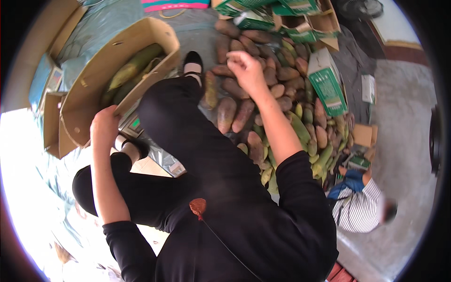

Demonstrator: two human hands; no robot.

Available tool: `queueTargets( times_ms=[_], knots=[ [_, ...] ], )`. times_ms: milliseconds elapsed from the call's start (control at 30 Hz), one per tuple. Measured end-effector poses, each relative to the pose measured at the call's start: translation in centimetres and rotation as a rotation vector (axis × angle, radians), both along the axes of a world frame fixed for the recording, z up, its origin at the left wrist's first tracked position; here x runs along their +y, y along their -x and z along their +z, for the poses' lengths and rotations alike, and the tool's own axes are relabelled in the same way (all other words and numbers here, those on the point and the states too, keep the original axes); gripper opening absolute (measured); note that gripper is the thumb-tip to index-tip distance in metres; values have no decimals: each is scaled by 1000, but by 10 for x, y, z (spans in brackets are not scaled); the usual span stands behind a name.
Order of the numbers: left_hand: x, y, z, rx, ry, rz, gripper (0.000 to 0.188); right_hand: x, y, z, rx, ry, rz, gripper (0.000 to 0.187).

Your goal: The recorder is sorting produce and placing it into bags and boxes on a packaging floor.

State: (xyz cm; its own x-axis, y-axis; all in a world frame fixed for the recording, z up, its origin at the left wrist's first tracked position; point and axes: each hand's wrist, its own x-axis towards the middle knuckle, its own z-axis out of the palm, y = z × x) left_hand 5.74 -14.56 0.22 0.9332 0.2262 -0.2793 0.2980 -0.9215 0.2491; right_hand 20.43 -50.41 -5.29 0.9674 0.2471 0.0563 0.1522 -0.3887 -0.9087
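Observation:
My left hand (104, 126) grips the near edge of a tall brown cardboard box (77, 117) at the left. Inside the box lie a few long green-yellow fruits (136, 68), like large mangoes. My right hand (246, 73) hovers over a broad pile of large oblong fruits (244, 113), mango-like, reddish-brown on the near-left and far parts and greener to the right. Its fingers are loosely bent and apart, with nothing visible between them. A device with a small lit green display (136, 123) shows beside the box, partly hidden by it.
Green-and-white cartons (327, 82) stand at the pile's right and far edges. A person in a striped shirt (359, 209) crouches at the right. A fan (361, 8) is at the far right. Plastic sheeting (105, 30) covers the floor at the left. My legs and feet are between box and pile.

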Motion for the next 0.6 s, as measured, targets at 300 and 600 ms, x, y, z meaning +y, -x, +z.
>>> queueTargets(
  times_ms=[300,600],
  knots=[
    [-13,-5,25,65,22,89,36,-102,152,-91,302,585,4,18],
    [-10,-5,28,84,71,137,40,-236,151,-115,158,696,-676,34]
  ],
)
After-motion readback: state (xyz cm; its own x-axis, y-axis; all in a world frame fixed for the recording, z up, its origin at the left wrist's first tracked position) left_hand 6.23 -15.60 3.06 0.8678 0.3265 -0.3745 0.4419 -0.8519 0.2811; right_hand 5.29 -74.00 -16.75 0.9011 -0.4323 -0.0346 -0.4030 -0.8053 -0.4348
